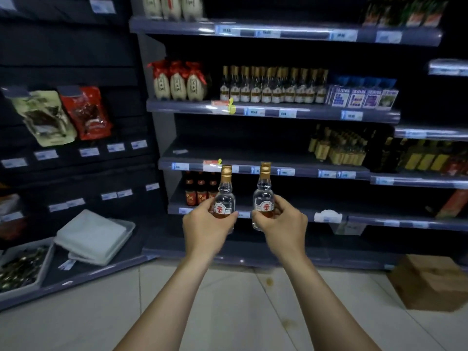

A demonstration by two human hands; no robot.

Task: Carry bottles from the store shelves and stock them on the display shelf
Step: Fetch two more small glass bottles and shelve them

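Hands are holding one small clear bottle each, upright, in front of the grey shelf (pixel 228 150). The left hand (pixel 205 224) is curling fingers and thumb round the labelled belly of the left bottle (pixel 225 191); the right hand (pixel 281 224) is gripping the right bottle (pixel 264 188) likewise. Both gold caps are overlapping that shelf's front rail. Similar gold-capped bottles (pixel 273 87) are standing one level above the shelf, and dark bottles (pixel 201 188) are sitting just beneath its left end.

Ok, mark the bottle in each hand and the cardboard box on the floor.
Left-hand bottle (pixel 226 195), head view, clear glass shoulder above the label.
Right-hand bottle (pixel 263 195), head view, clear glass shoulder above the label.
Cardboard box (pixel 428 274), head view, its top face.
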